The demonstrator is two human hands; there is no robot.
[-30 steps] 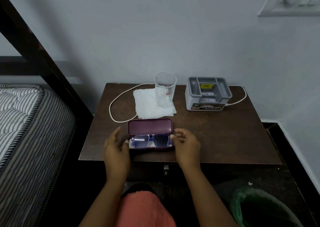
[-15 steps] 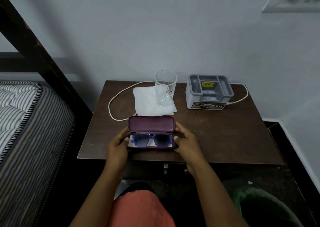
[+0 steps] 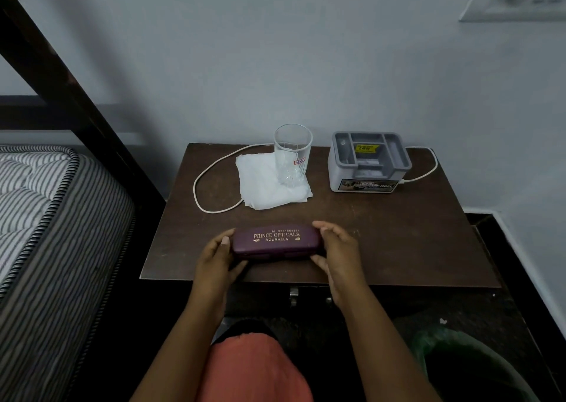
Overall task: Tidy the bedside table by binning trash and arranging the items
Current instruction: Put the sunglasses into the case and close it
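Lid now closed on glasses case (image 3: 277, 241) | left hand (image 3: 214, 259), right hand (image 3: 338, 253) gripping ends

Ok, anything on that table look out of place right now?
Yes: the glass stands on a rumpled white tissue, and a white cable loops loose across the table. The closed glasses case looks fine.

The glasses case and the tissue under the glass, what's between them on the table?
Nothing: in the head view only bare brown table shows between the closed glasses case and the tissue. The white cable loops just left of that gap.
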